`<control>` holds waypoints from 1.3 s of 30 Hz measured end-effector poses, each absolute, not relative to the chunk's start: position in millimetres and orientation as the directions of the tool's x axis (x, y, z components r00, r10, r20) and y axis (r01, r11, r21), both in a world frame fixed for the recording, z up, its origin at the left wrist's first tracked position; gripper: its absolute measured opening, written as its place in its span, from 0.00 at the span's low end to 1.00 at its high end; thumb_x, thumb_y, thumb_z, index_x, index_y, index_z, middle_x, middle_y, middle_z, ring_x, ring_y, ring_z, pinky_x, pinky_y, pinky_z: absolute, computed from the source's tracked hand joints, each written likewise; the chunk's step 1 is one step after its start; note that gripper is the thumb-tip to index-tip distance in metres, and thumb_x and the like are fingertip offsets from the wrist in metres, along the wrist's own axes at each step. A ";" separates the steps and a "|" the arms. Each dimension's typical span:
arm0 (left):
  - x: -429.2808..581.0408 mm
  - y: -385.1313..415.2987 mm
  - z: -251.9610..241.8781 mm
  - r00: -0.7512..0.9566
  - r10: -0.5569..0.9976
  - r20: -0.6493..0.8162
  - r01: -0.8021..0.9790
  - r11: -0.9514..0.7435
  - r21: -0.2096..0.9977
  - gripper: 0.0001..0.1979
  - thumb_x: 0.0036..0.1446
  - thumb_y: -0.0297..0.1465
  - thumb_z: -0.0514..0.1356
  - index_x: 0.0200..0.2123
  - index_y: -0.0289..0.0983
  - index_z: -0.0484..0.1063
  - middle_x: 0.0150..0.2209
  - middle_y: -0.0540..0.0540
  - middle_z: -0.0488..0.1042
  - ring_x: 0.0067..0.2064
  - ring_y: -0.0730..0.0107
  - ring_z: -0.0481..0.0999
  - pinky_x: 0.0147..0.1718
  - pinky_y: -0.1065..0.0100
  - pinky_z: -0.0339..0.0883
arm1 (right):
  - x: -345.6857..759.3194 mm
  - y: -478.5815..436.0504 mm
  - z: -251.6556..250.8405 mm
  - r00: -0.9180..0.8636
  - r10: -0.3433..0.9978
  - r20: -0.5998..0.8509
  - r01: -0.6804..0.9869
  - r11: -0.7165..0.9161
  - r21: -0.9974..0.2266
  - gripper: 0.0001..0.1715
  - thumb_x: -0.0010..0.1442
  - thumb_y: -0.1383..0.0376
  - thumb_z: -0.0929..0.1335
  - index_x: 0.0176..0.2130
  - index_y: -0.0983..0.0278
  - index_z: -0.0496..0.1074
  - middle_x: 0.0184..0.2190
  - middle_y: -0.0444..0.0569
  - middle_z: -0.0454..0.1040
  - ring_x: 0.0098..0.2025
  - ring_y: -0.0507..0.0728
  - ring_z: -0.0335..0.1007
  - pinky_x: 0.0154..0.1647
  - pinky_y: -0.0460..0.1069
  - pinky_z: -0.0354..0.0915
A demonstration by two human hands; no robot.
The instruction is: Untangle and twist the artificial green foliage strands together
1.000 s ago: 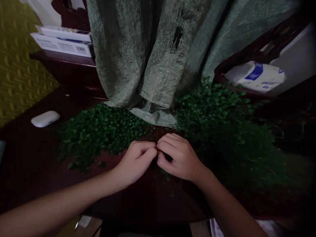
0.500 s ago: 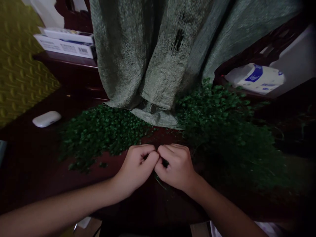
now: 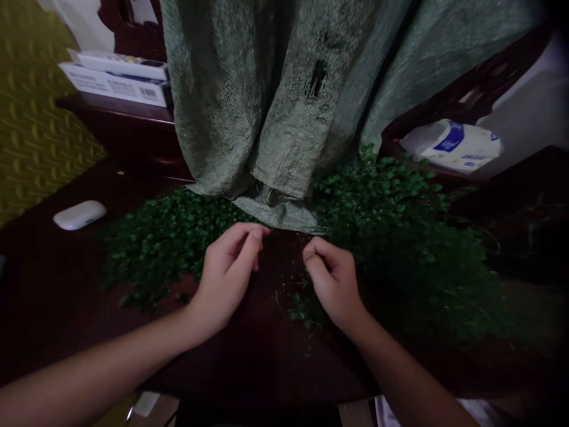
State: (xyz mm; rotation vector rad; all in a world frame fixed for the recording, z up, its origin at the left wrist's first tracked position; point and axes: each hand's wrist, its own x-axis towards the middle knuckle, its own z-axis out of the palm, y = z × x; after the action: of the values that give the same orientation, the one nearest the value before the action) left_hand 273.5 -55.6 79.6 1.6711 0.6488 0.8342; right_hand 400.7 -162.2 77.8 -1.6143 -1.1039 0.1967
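Note:
My left hand (image 3: 229, 276) is over the dark red tabletop beside the left heap of leafy greens (image 3: 164, 243). Its thumb is against the curled forefinger, and whatever may be between them is too small to make out. My right hand (image 3: 333, 276) is closed in a pinch a little way to the right. Just below its fingers a leafy green sprig (image 3: 303, 308) shows, its upper end hidden by the hand. A larger, tangled heap of greens (image 3: 400, 237) spreads behind and right of this hand.
A grey-green woven sack (image 3: 284, 148) hangs down at the back, its hem on the table between the heaps. A white earphone case (image 3: 80, 214) lies far left. White boxes (image 3: 115, 80) stand on a raised shelf; a tissue pack (image 3: 462, 145) sits back right.
My hands were together at the middle and have come apart, the left moving left and forward, the right moving right. The leafy sprig now shows below my right hand.

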 end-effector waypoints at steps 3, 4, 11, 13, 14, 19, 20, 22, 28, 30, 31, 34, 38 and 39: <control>277.7 -47.7 80.1 0.525 0.835 0.163 -0.009 -0.186 0.983 0.11 0.61 0.35 0.58 0.45 0.37 0.70 0.28 0.53 0.66 0.27 0.76 0.66 0.26 0.75 0.61 | 402.3 -162.9 78.6 0.623 0.729 0.284 0.354 0.060 -0.933 0.13 0.56 0.69 0.61 0.21 0.62 0.57 0.18 0.39 0.53 0.22 0.48 0.49 0.22 0.44 0.49; 278.6 -45.8 79.6 0.508 0.844 0.173 -0.007 -0.197 0.980 0.11 0.61 0.34 0.58 0.45 0.37 0.71 0.29 0.52 0.67 0.28 0.75 0.67 0.27 0.75 0.62 | 403.2 -163.0 78.5 0.637 0.727 0.256 0.306 0.066 -0.950 0.13 0.56 0.68 0.62 0.21 0.62 0.58 0.19 0.39 0.53 0.23 0.48 0.49 0.22 0.44 0.49; 280.6 -38.4 74.8 0.468 0.843 0.266 0.043 -0.322 0.946 0.10 0.60 0.30 0.56 0.40 0.38 0.77 0.38 0.47 0.64 0.36 0.70 0.68 0.27 0.72 0.65 | 406.6 -160.4 78.2 0.646 0.746 0.159 0.197 0.038 -0.980 0.12 0.57 0.66 0.64 0.22 0.63 0.62 0.20 0.39 0.55 0.24 0.49 0.49 0.23 0.45 0.49; 280.8 -36.9 73.9 0.461 0.826 0.324 0.061 -0.394 0.917 0.12 0.61 0.29 0.54 0.42 0.39 0.77 0.39 0.47 0.64 0.39 0.68 0.69 0.33 0.70 0.67 | 406.2 -159.6 78.4 0.646 0.749 0.149 0.201 0.021 -0.979 0.13 0.58 0.65 0.64 0.22 0.63 0.62 0.20 0.39 0.55 0.24 0.49 0.49 0.23 0.45 0.50; 280.8 -36.2 73.3 0.459 0.813 0.358 0.065 -0.432 0.899 0.13 0.62 0.28 0.54 0.44 0.38 0.77 0.41 0.46 0.65 0.41 0.67 0.69 0.37 0.68 0.67 | 406.0 -159.3 78.4 0.644 0.752 0.142 0.202 0.013 -0.979 0.13 0.58 0.64 0.64 0.23 0.63 0.62 0.20 0.39 0.55 0.24 0.49 0.50 0.23 0.45 0.50; 280.0 -32.5 70.6 0.473 0.738 0.482 0.179 -0.616 0.767 0.12 0.62 0.30 0.56 0.44 0.37 0.77 0.45 0.43 0.67 0.49 0.61 0.69 0.50 0.60 0.64 | 404.4 -159.3 78.9 0.640 0.758 0.124 0.213 -0.021 -0.977 0.12 0.57 0.63 0.65 0.23 0.62 0.63 0.20 0.39 0.56 0.23 0.48 0.50 0.23 0.44 0.51; 279.6 -32.2 71.0 0.476 0.719 0.506 0.223 -0.655 0.722 0.11 0.61 0.32 0.57 0.43 0.37 0.77 0.47 0.42 0.68 0.51 0.59 0.68 0.52 0.58 0.63 | 404.1 -159.4 79.2 0.638 0.760 0.122 0.217 -0.026 -0.976 0.12 0.57 0.63 0.65 0.23 0.62 0.64 0.20 0.39 0.56 0.23 0.48 0.51 0.22 0.44 0.51; 278.6 -32.8 73.0 0.484 0.678 0.553 0.287 -0.720 0.632 0.10 0.61 0.33 0.58 0.41 0.39 0.78 0.51 0.42 0.69 0.55 0.55 0.65 0.55 0.54 0.59 | 403.7 -159.3 79.8 0.634 0.765 0.115 0.221 -0.037 -0.975 0.12 0.57 0.64 0.65 0.23 0.62 0.64 0.19 0.39 0.57 0.23 0.48 0.52 0.23 0.44 0.52; 273.5 -46.2 80.9 0.628 0.523 0.577 0.066 -0.774 0.629 0.10 0.63 0.29 0.55 0.41 0.40 0.78 0.49 0.43 0.75 0.53 0.59 0.71 0.54 0.58 0.61 | 403.1 -157.5 78.1 0.621 0.776 0.107 0.231 -0.051 -0.972 0.11 0.58 0.62 0.66 0.26 0.63 0.68 0.18 0.39 0.63 0.22 0.48 0.60 0.23 0.44 0.56; 272.3 -51.8 80.0 0.724 0.456 0.517 -0.057 -0.708 0.704 0.10 0.63 0.29 0.55 0.44 0.38 0.76 0.43 0.44 0.77 0.45 0.65 0.75 0.46 0.65 0.67 | 402.5 -156.7 76.5 0.606 0.785 0.125 0.251 -0.040 -0.967 0.11 0.60 0.61 0.66 0.28 0.63 0.69 0.19 0.39 0.65 0.23 0.49 0.62 0.24 0.44 0.58; 272.1 -54.2 78.9 0.758 0.449 0.474 -0.073 -0.662 0.746 0.11 0.63 0.29 0.56 0.45 0.37 0.75 0.41 0.44 0.77 0.42 0.66 0.76 0.42 0.68 0.68 | 402.0 -156.4 75.8 0.594 0.792 0.139 0.263 -0.027 -0.965 0.10 0.61 0.61 0.66 0.29 0.63 0.69 0.20 0.40 0.66 0.23 0.49 0.63 0.24 0.44 0.59; 273.0 -59.2 74.7 0.793 0.517 0.322 -0.013 -0.515 0.857 0.11 0.62 0.31 0.57 0.47 0.36 0.74 0.39 0.46 0.78 0.37 0.69 0.76 0.35 0.72 0.68 | 400.2 -155.6 74.5 0.553 0.811 0.189 0.290 0.025 -0.957 0.09 0.62 0.61 0.65 0.31 0.63 0.69 0.22 0.40 0.67 0.25 0.49 0.65 0.26 0.44 0.60; 275.5 -60.6 73.5 0.786 0.602 0.142 0.014 -0.247 0.969 0.07 0.59 0.32 0.59 0.40 0.37 0.74 0.36 0.48 0.78 0.38 0.69 0.77 0.34 0.73 0.68 | 397.8 -156.4 76.5 0.509 0.832 0.221 0.320 0.056 -0.946 0.08 0.61 0.63 0.65 0.30 0.63 0.68 0.23 0.40 0.67 0.25 0.49 0.64 0.27 0.44 0.61; 276.2 -60.3 74.2 0.778 0.620 0.106 0.012 -0.183 0.983 0.06 0.58 0.31 0.60 0.38 0.37 0.74 0.35 0.49 0.77 0.37 0.69 0.76 0.34 0.73 0.67 | 397.4 -157.1 77.4 0.490 0.841 0.227 0.337 0.057 -0.940 0.07 0.60 0.64 0.66 0.31 0.63 0.68 0.23 0.40 0.66 0.25 0.49 0.63 0.27 0.44 0.61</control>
State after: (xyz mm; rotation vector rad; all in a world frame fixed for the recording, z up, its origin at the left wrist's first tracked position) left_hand 276.2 -60.3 74.2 1.6831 0.5039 0.5854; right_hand 397.4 -157.1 77.4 -1.5259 -1.0651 0.5211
